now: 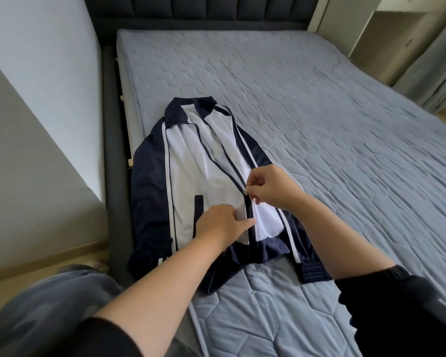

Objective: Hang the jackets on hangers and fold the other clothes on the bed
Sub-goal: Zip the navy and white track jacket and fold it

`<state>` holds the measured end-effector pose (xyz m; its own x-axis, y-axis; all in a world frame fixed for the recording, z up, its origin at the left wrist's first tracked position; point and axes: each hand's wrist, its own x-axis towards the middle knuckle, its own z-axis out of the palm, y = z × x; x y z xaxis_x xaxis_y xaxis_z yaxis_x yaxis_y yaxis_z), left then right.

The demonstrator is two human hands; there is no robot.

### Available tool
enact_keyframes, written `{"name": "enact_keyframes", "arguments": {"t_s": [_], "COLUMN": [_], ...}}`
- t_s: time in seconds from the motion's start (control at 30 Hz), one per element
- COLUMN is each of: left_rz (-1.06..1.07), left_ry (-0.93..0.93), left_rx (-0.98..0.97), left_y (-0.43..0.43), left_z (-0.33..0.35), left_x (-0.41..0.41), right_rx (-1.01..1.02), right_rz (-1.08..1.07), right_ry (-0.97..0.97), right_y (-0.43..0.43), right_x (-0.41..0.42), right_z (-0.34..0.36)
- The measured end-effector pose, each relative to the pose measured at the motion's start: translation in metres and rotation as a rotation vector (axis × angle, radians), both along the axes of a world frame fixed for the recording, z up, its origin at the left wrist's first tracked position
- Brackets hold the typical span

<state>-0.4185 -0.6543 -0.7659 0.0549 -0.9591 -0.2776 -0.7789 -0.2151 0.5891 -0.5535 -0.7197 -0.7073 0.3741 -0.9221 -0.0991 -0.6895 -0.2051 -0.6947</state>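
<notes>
A navy and white track jacket [188,176] lies front up on the near left part of the bed [345,130], collar pointing to the headboard. Its zipper is closed along the lower part and open above. My right hand [271,188] pinches the zipper pull [245,192] near the middle of the jacket. My left hand [222,224] holds the white front panel flat just left of the zipper, with the thumb stretched toward the zipper line. No hanger is visible.
The bed has a pale blue quilted cover and a dark padded headboard [198,9]. A dark bed frame [113,150] runs along the left, with a narrow floor gap and a wall beside it. Cabinets and curtains [422,60] stand at the right.
</notes>
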Motion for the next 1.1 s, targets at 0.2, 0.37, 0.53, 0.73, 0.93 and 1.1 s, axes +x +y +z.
{"name": "enact_keyframes", "arguments": {"t_s": [0.2,0.37,0.53,0.73,0.93,1.1], "left_rz": [-0.077,-0.351,-0.213,0.02,-0.184,-0.262], "left_ry": [0.196,0.213,0.222,0.118,0.107,-0.157], "left_rx": [0.01,0.291,0.251,-0.064,0.264,0.433], "left_y": [-0.024,-0.025,-0.048,-0.094,-0.094,-0.078], "left_z": [0.002,-0.002,0.01,0.042,0.027,-0.002], "left_x": [-0.01,-0.004,0.02,0.037,0.032,0.059], "right_rx": [-0.042,-0.176,0.005,-0.053,-0.209,-0.191], "right_rz": [0.035,-0.214,-0.061,0.074,-0.198,-0.28], "right_ry": [0.098,0.05,-0.045,-0.039,-0.037,-0.272], "right_y": [-0.026,-0.077,-0.09,-0.084,-0.122,-0.136], "right_x": [0.009,0.036,0.059,0.058,0.065,0.088], "right_z": [0.009,0.013,0.025,0.036,0.036,0.055]}}
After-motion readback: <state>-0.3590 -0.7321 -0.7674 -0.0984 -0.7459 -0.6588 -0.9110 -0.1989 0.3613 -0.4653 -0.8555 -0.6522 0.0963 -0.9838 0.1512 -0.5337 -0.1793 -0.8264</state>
